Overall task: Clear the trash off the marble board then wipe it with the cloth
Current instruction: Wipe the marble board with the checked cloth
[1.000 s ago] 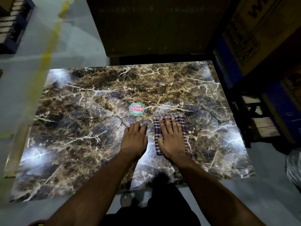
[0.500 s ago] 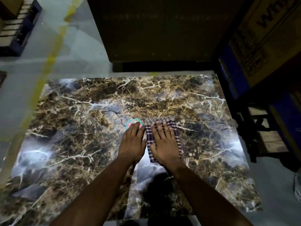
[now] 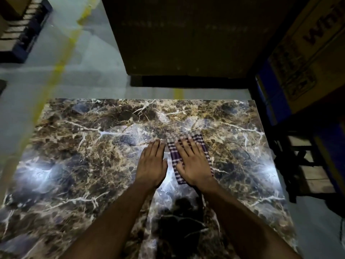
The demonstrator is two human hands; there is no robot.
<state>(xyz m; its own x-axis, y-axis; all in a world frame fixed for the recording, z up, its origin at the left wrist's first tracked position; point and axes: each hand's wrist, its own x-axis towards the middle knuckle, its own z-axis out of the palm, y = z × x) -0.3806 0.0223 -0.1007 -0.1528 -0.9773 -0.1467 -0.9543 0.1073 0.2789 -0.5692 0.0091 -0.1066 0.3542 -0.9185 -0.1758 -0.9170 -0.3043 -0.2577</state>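
A brown, white-veined marble board (image 3: 84, 146) lies flat on the floor and fills most of the head view. My right hand (image 3: 194, 163) presses flat, fingers straight, on a folded purple-and-white checked cloth (image 3: 174, 154) near the board's middle. Just left of the cloth, my left hand (image 3: 152, 163) lies flat on the marble with straight fingers. The round teal-and-red sticker seen earlier is out of sight, hidden under my left hand.
A big dark box (image 3: 186, 34) stands just beyond the board's far edge. Cardboard cartons (image 3: 306, 49) and a wooden pallet (image 3: 313, 174) crowd the right side. Grey floor with a yellow line (image 3: 61, 58) runs along the left.
Both hands slid forward across the board, the right one pushing the cloth. My left hand moved over the round sticker and now covers it.
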